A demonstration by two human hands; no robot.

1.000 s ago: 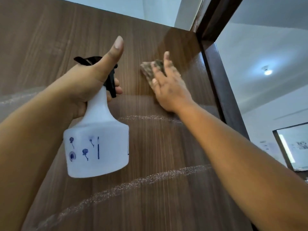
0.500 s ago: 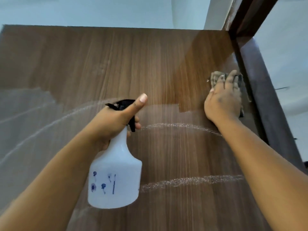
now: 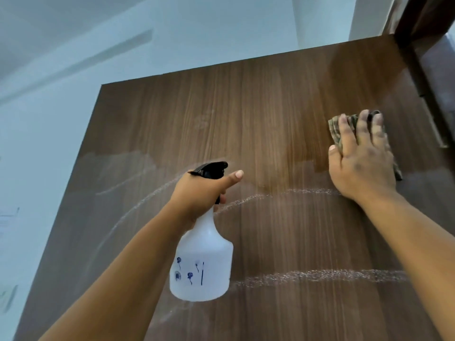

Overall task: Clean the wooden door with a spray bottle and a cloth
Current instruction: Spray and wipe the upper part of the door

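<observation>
The brown wooden door fills the view, seen from below up to its top edge. Pale streaks of spray arc across its lower part. My left hand grips the neck of a white spray bottle with a black trigger head, thumb stretched out toward the door. The bottle hangs in front of the door's middle. My right hand presses a folded greenish-brown cloth flat against the door near its right edge, fingers straight and pointing up.
A dark door frame runs down the right side, close to the cloth. White wall lies left of the door and a white ceiling above it.
My right hand slid the cloth from the door's upper middle to its right edge. The left hand and bottle sit lower in view, and the camera tilted to show the door's top and left edges.
</observation>
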